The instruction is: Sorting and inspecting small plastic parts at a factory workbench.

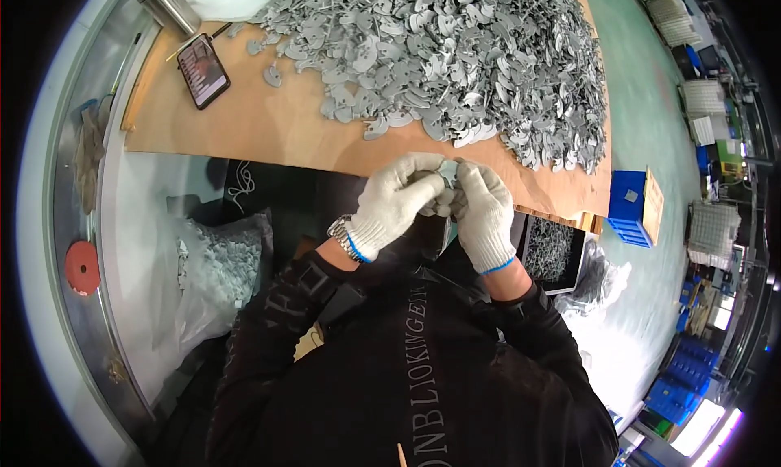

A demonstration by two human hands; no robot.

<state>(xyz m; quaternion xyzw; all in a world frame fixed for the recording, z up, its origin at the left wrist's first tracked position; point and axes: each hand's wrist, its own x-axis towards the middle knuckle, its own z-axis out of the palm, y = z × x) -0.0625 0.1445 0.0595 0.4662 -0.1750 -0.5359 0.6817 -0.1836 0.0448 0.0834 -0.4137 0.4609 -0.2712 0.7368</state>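
Note:
Both my hands wear white knitted gloves and meet just past the near edge of the wooden table. Between their fingertips is a small flat grey metal part, mostly covered by the gloves. My left hand pinches it from the left, thumb against fingers. From the right, my right hand closes on the same part. Just beyond them lies a large heap of similar curved grey metal parts, some with thin pins. A few stray parts lie at the heap's left side.
A phone and a steel flask are at the table's far left. A clear bag of pale pieces stands below left. Below right is a black bin of metal parts; a blue crate stands beyond it on the green floor.

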